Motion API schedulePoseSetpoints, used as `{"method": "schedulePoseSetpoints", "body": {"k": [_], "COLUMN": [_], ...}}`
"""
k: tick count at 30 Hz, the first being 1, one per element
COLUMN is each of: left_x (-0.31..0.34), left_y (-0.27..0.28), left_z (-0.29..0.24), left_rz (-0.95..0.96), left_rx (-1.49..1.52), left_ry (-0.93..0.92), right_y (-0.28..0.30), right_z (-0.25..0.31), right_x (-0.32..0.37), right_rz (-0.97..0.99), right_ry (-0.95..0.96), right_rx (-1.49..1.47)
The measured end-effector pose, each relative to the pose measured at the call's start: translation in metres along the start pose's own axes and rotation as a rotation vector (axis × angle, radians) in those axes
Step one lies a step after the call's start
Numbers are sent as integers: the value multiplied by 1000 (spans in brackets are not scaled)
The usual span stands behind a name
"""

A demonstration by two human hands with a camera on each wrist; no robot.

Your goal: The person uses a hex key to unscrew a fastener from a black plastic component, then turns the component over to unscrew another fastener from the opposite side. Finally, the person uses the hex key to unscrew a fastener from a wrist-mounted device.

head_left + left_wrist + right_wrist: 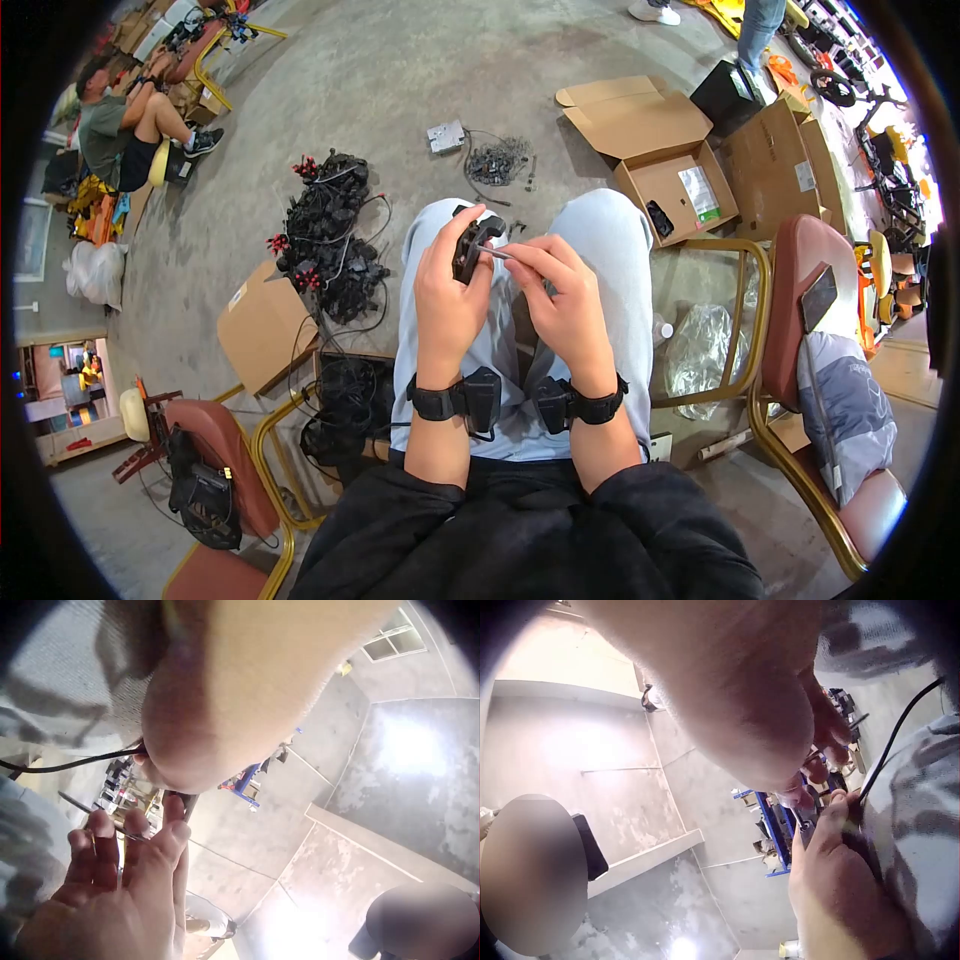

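My left hand (446, 305) grips a small black plastic device (467, 250) upright above my knees. A thin black cable (67, 766) shows by that hand in the left wrist view. My right hand (568, 305) pinches a slim, pointed metal tool (494, 252) between thumb and fingers, its tip right at the device's inner side. In the left wrist view the tool's dark far end (73, 799) sticks out past the right fingers. The right wrist view has both hands close together, the device mostly hidden behind the fingers.
A pile of black cabled devices (335, 240) lies on the floor ahead left. Beyond my knees are a silver box (446, 137) and small dark parts (498, 160). An open carton (668, 185) stands right. Chairs (812, 290) flank me; another person (125, 130) sits far left.
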State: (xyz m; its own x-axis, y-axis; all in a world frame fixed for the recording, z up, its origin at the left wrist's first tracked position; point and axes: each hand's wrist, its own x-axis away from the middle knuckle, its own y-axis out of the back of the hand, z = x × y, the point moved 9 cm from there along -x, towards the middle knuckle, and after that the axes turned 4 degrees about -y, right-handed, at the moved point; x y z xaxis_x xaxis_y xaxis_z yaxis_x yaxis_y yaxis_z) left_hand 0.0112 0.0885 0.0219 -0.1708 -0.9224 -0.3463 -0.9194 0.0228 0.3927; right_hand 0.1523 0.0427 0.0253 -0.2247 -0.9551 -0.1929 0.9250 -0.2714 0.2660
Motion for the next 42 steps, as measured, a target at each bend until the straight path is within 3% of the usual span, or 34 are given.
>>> {"method": "schedulePoseSetpoints", "body": {"k": [1, 7, 11, 13, 20, 25, 28, 32, 34, 37, 42], "left_x": [0, -1, -1, 0, 1, -1, -1, -1, -1, -1, 2], "left_y": [1, 1, 0, -2, -2, 0, -1, -1, -1, -2, -2], "left_z": [-1, 0, -2, 3, 3, -4, -2, -3, -3, -3, 3], "left_rz": [-7, -6, 4, 20, 11, 8, 11, 12, 12, 3, 6], "left_rx": [5, 33, -13, 7, 19, -11, 2, -11, -21, -24, 17], "left_ry": [-17, -5, -21, 12, 17, -39, -18, -31, -51, -32, 4], "right_y": [2, 1, 3, -19, -5, 3, 1, 4, -3, -4, 0], "right_z": [9, 18, 11, -36, -15, 10, 15, 23, -6, -13, 1], "right_x": [1, 3, 2, 14, 3, 3, 4, 3, 3, 7, 3], "right_rz": [-44, -77, -64, 183, 55, -96, -93, -114, 41, 61, 9], "right_ry": [111, 248, 119, -576, -202, 174, 253, 256, -149, -241, -57], "right_rx": [44, 196, 87, -417, -155, 103, 241, 192, -55, -105, 6]}}
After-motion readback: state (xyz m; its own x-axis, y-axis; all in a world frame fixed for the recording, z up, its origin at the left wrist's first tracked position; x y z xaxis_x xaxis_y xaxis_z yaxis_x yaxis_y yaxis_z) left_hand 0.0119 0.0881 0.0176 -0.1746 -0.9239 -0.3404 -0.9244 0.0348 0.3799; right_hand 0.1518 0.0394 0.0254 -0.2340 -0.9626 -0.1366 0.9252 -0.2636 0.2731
